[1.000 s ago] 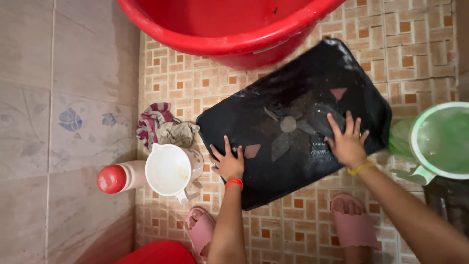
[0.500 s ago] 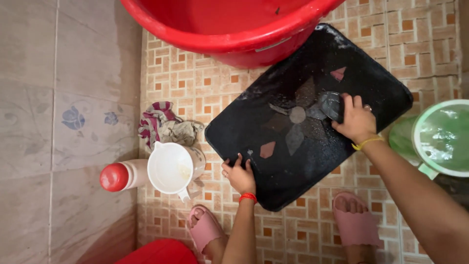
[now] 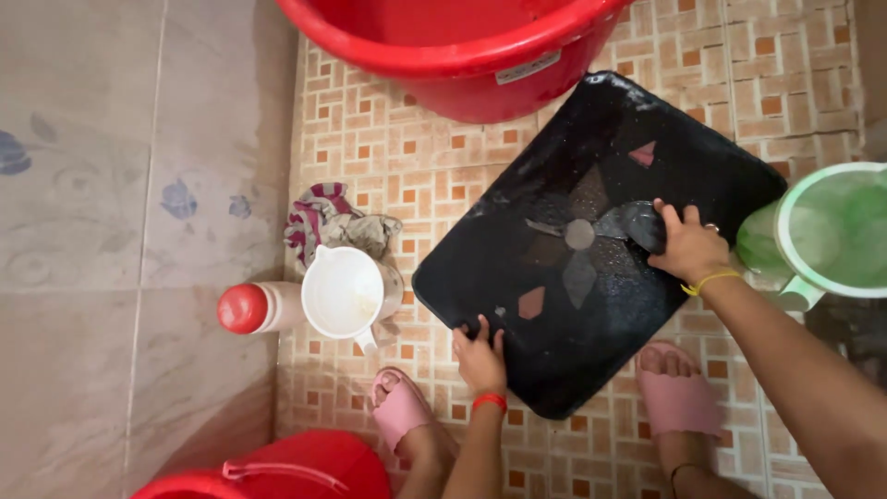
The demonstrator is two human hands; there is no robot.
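Beside white jug (image 3: pixel 345 294) — red-capped bottle (image 3: pixel 259 308); hands on black mat (image 3: pixel 554 277).

Mat (image 3: pixel 554 305) lies on tiled floor (image 3: pixel 388 166), big tub (image 3: pixel 462 46) behind it, bucket (image 3: pixel 832 231) just to its rt. Left hand (image 3: pixel 480 356) on mat's near-left edge, right hand (image 3: pixel 688 245) on mat's rt part w/ a scrubber (image 3: pixel 642 225) under fingers. Left of mat: jug (image 3: pixel 346 294), w/ bottle (image 3: pixel 254 308) lying at its left & cloth (image 3: pixel 333 226) just behind; feet in slippers (image 3: pixel 679 397) at near edge.
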